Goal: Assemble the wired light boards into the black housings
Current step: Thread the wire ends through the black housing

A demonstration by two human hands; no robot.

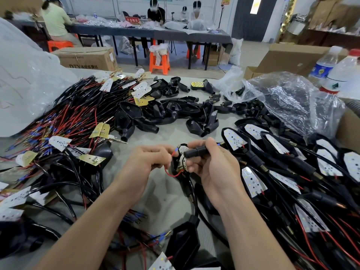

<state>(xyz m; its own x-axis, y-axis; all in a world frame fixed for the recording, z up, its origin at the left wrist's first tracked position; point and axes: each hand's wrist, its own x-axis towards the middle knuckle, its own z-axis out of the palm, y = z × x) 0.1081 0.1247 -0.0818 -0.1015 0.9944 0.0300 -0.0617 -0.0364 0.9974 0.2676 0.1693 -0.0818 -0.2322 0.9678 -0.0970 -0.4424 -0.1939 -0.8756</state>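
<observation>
A grey desk fills the foreground of a workshop room. Beyond the held housing, across the floor, people sit at a long dark desk, with an orange stool and a cardboard box in front of it. At the centre, the right hand grips a black housing by its stem. The left hand, close beside it, pinches a red wire looping to a light board, which is mostly hidden by fingers at the housing's open side. Left of the held housing sprawls a heap of wired boards. Behind it lie empty housings. To its right lie finished units, then a clear plastic bag and two water bottles.
</observation>
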